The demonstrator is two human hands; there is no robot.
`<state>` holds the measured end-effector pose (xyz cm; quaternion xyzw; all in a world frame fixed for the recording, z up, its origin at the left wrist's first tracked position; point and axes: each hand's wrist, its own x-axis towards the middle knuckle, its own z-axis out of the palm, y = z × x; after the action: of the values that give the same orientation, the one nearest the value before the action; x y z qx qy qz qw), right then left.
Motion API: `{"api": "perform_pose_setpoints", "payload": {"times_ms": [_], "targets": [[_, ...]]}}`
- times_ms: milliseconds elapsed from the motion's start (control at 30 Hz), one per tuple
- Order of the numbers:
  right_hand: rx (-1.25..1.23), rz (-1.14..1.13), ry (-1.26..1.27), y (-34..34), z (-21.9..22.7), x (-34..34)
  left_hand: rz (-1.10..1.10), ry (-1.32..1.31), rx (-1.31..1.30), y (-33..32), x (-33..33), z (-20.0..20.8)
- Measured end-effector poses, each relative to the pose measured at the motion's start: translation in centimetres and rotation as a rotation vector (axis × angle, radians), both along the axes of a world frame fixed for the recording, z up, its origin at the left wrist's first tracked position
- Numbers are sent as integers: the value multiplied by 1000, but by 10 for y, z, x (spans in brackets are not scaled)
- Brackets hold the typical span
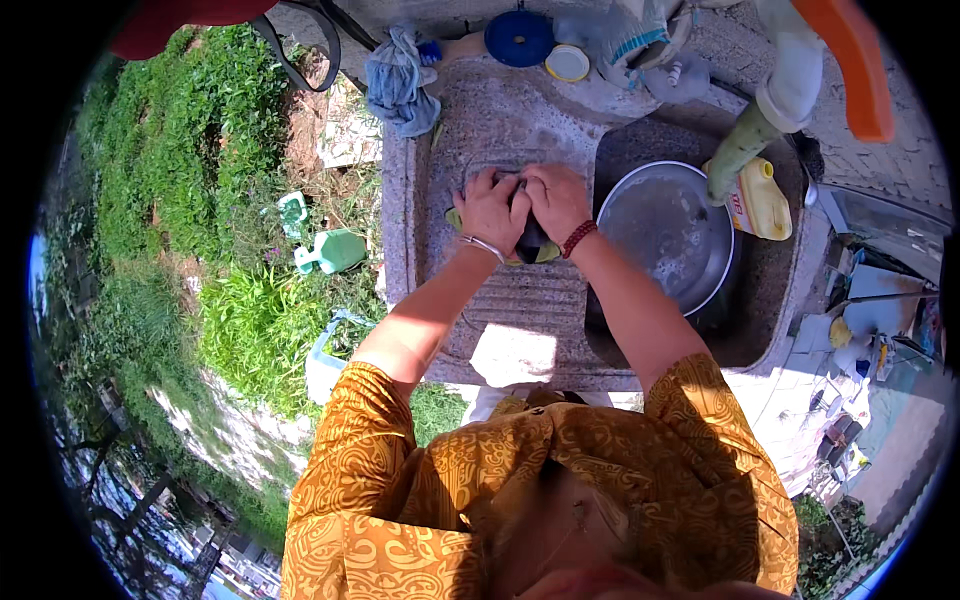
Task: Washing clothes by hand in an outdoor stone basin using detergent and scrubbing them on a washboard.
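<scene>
Covering the dark green-edged bundle (534,240): left hand (492,213), right hand (557,204), fingers curled narrowly around it (underside hidden, material unclear).
Bundle's place: stone washboard (520,303), nine o'clock of metal basin (630,205).
Yellow jug (767,205): basin's two o'clock, partly behind green pipe (740,150).

I see a pale-green plastic jug (341,250) beside leafy green plants (245,315) — ahead, a round blue disc (519,38).

Harsh sun lit your shirt (370,560) and bleached a patch of sink (545,310); fisheye distortion curved the edges.
</scene>
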<state>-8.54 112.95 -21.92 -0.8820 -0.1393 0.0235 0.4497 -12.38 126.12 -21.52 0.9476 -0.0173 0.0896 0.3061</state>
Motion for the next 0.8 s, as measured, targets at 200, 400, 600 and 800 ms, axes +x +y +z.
{"api": "perform_pose_setpoints", "payload": {"times_ms": [200, 400, 600, 800], "targets": [[1, -11, -153, -7, 33, -153, -275, 21, -84, 1, -132, 38], [-121, -251, -272, 33, 5, 23, -82, -162, 0, 24, 43, 2], [-41, -109, 155, 16, 10, 10, 114, 146, -95, 14, 16, 6], [-96, 8, -133, 2, 29, -112, 20, 59, 27, -5, -100, 28]]}}
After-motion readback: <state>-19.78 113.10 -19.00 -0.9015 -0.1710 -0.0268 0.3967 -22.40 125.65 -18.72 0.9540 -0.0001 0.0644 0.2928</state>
